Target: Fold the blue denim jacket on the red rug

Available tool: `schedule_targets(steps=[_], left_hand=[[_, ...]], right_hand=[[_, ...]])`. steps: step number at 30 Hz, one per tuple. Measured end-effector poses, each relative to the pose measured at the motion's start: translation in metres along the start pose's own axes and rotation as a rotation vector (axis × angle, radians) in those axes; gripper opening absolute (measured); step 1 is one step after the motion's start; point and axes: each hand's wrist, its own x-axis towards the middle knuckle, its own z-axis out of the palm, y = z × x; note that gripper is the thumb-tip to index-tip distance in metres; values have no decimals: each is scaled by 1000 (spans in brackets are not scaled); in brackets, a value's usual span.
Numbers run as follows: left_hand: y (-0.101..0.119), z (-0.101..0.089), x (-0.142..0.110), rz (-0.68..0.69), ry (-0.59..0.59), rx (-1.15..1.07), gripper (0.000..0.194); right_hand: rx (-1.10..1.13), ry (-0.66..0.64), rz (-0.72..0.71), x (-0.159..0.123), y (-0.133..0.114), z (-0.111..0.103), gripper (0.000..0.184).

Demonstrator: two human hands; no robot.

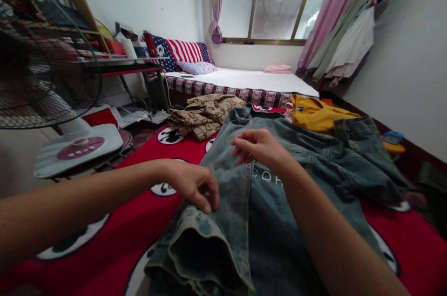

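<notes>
A blue-green denim jacket point(279, 212) lies spread out in front of me, pale letters partly showing on its upper side. One sleeve is folded inward along the left, its wide cuff point(209, 245) gaping towards me. Just above that cuff is my left hand point(197, 186), fingers loosely curled, thumb apart, with no cloth visible between them. My right hand point(260, 147) hovers over the upper part of the jacket and covers some of the lettering. Its fingers are bent and slightly apart, holding nothing. The other sleeve point(370, 161) stretches out to the right.
Under the jacket is a red blanket point(139, 165) with round black-and-white prints. A brown patterned garment point(209, 112) and a yellow garment point(317, 112) lie beyond it. A fan point(42, 63) and a cluttered desk point(118, 61) stand left; a daybed point(240, 77) is behind.
</notes>
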Motion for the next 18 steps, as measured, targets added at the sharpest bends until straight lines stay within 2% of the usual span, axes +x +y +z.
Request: schedule_targets(steps=[2, 3, 5, 6, 7, 8, 10, 12, 15, 18], left_hand=[[15, 5, -5, -7, -110, -22, 22], [24, 4, -5, -17, -169, -49, 22], [40, -3, -1, -43, -282, -88, 22], [47, -9, 4, -45, -292, -76, 21], [51, -16, 12, -37, -237, -31, 20], [52, -24, 22, -33, -111, 47, 18], [45, -41, 49, -50, 288, 231, 16], [29, -56, 81, -108, 670, 349, 18], [-6, -75, 123, -169, 1029, 390, 28], [-42, -86, 148, -315, 1361, 349, 41]], right_hand=[[-103, 207, 33, 14, 27, -6, 11], [-211, 251, 52, 19, 39, -6, 9], [-480, 243, 57, 25, 58, -3, 8], [-605, 222, 49, 25, 63, 1, 9], [-706, 192, 36, 24, 65, 6, 12], [-780, 170, 27, 21, 64, 12, 15], [-874, 134, 22, 16, 59, 24, 24], [-936, 100, 11, 12, 54, 34, 32], [-1009, 44, -38, 8, 49, 41, 33], [-1036, 22, -85, 7, 50, 43, 29]])
